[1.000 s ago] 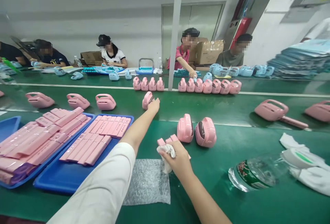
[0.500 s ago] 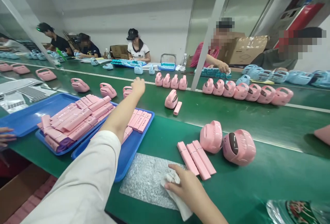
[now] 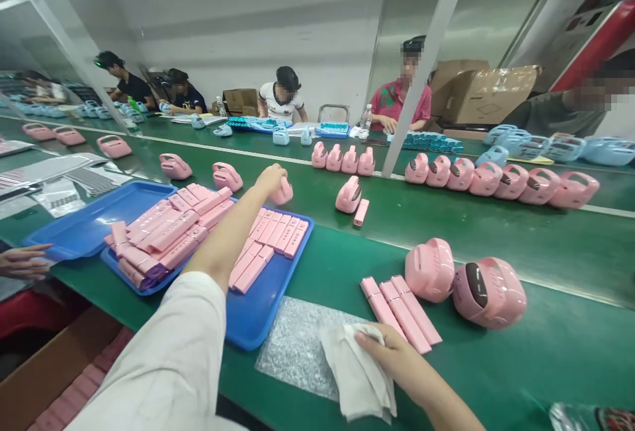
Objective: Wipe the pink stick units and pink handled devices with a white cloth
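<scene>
My left hand (image 3: 270, 181) reaches far forward over the blue tray (image 3: 255, 320), its fingers closed on the handle of a pink plastic housing (image 3: 282, 193). Part of that housing is hidden behind the hand. A folded white cloth (image 3: 358, 378) is pinched in my right hand (image 3: 389, 348), above a bubble-wrap sheet (image 3: 292, 342). Just beyond the right hand, three long pink bars (image 3: 399, 312) lie side by side. Two larger pink housings stand beside them, one with a dark oval panel (image 3: 489, 292).
Left of my arm, a second tray holds a heap of pink bars (image 3: 169, 229). Pink housings (image 3: 461, 173) line the green bench. A co-worker's hand (image 3: 24, 262) is at the left edge. A plastic bottle (image 3: 585, 418) lies lower right, and a pole (image 3: 421, 74) rises ahead.
My left hand has closed on the pink housing it was reaching toward. The cloth in my right hand has been lifted and hangs more unfolded. The view has shifted slightly.
</scene>
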Tool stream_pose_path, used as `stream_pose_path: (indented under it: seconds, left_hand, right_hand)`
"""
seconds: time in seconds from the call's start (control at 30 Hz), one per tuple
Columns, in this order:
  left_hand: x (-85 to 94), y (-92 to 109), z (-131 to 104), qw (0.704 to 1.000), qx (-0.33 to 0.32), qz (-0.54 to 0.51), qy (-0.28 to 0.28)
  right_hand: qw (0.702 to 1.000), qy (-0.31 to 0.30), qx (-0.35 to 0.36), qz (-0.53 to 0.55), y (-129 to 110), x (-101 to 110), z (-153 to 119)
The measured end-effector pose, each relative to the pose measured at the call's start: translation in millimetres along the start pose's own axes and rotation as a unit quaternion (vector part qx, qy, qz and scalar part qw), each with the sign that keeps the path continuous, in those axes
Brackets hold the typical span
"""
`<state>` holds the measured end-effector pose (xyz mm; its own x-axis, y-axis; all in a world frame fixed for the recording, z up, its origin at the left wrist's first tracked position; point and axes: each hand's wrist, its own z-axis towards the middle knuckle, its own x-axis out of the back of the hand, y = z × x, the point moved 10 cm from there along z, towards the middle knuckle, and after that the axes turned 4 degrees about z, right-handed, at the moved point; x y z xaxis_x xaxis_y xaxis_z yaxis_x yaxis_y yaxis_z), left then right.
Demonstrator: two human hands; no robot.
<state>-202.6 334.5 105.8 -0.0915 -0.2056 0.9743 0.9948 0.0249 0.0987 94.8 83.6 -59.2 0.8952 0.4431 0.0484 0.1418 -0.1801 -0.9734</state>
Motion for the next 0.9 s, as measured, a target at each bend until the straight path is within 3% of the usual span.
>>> stream_pose_path:
  seconds: [0.17,0.27,0.37,0.47,0.63,0.8,0.9]
  left_hand:
    - [42.3,61.6,-62.6,0.984,-0.159,-0.072,0.036]
    - [53.9,108.8,-121.0,0.938,-0.287,-0.193,0.031]
    - [43.2,146.7,-176.2,0.887,-0.363,-0.283,-0.023]
    - [19.7,169.9,-214.5,0.869,-0.379,-0.31,-0.073]
    - [-7.8,172.5,-239.6,0.851,-0.356,-0.368,-0.119]
    - [-23.7,153.0,-250.4,0.807,-0.268,-0.505,-0.147]
    - [-31.8,153.5,-268.0,0.85,-0.23,-0.465,-0.096]
  right_hand:
    - [0.992,0.034,-0.026,0.116,-1.0,10.0,3.2]
    - [0.971,0.087,-0.033,0.221,-3.6,25.2,5.3]
    - [0.934,0.159,0.008,0.319,-13.4,46.1,3.2]
    - [0.916,0.206,0.082,0.333,-28.0,64.5,-2.5]
    - [0.9,0.28,0.176,0.284,-38.7,85.0,-14.3]
    - [0.91,0.284,0.15,0.261,-29.5,76.1,-15.1]
    - [0.92,0.277,0.149,0.234,-28.3,68.2,-15.2]
